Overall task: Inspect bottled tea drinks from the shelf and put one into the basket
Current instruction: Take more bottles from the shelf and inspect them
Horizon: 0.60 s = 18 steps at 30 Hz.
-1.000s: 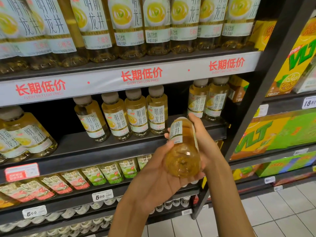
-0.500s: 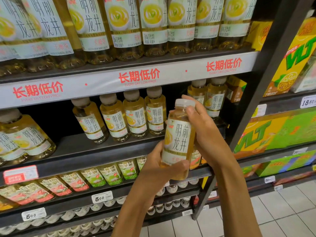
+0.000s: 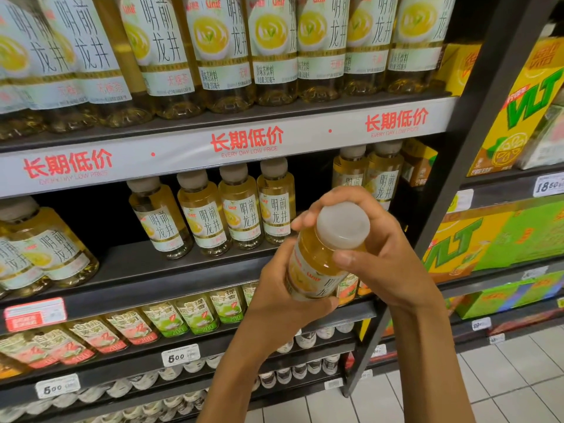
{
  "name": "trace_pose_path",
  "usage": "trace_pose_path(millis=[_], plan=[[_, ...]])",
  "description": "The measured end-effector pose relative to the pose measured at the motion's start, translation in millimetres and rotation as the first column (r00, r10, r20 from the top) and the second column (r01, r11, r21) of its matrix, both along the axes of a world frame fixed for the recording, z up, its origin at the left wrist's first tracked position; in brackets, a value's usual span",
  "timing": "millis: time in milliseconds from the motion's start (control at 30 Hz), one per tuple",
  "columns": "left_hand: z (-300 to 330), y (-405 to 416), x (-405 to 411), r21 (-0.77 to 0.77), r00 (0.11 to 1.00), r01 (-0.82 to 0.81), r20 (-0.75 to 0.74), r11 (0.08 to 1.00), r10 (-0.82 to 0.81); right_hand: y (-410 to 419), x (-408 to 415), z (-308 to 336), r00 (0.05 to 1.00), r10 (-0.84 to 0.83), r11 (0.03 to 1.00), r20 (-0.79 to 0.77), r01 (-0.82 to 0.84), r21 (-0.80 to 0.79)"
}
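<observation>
**A:** Now logging, largest first. Shelving unit [image 3: 232, 141] is filling most of the view, its white price strip running across. Upper tier is carrying large tea bottles [image 3: 271, 47]; middle tier is carrying a row of small tea bottles [image 3: 239, 206]; lower tiers are carrying green- and red-labelled bottles [image 3: 195, 312]. Yellow-green drink cartons [image 3: 494, 239] are sitting in the bay to the right.

**B:** And the item under inspection?

**A:** Held bottle [image 3: 320, 264] is sitting in front of the middle tier, apart from the shelf. Change since half a second ago: then it was standing upright with the label facing us; now it is tilting with the white cap [image 3: 343, 225] pointing toward the camera.

**B:** Hands?

**A:** Left hand [image 3: 274, 297] is curling round the lower body, thumb across the label. Right hand [image 3: 384, 254] is wrapping the neck, fingertips [image 3: 305, 222] lying beside the cap.

**B:** Reading?

**A:** Judging that inspection is continuing, probably the cap or its seal. Basket is not showing in view, so placing is not yet done. Nothing is blocking the hands; the black upright post [image 3: 457, 190] is standing just right of them.
</observation>
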State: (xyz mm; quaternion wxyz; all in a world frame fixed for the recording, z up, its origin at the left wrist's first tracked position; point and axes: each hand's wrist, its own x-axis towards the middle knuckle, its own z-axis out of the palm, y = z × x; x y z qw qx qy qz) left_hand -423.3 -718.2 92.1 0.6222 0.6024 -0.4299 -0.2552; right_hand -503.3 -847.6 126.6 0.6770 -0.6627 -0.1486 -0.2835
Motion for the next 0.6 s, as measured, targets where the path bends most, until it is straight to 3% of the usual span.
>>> trace_pose_path(millis=[267,433,600], plan=[[-6,3,6,0.098,0.999,-0.004,-0.044,0.995,0.008,-2,0,1,0.999,-0.052,0.987,0.002,0.051,0.151],[0,9,10,0.079,0.997,0.048,-0.058,0.996,-0.043,0,1,6,0.995,-0.098,0.971,0.003,0.095,0.221],[-1,14,5,0.093,0.986,0.138,-0.112,0.986,-0.127,0,1,7,0.991,-0.091,0.951,-0.098,0.116,0.286]])
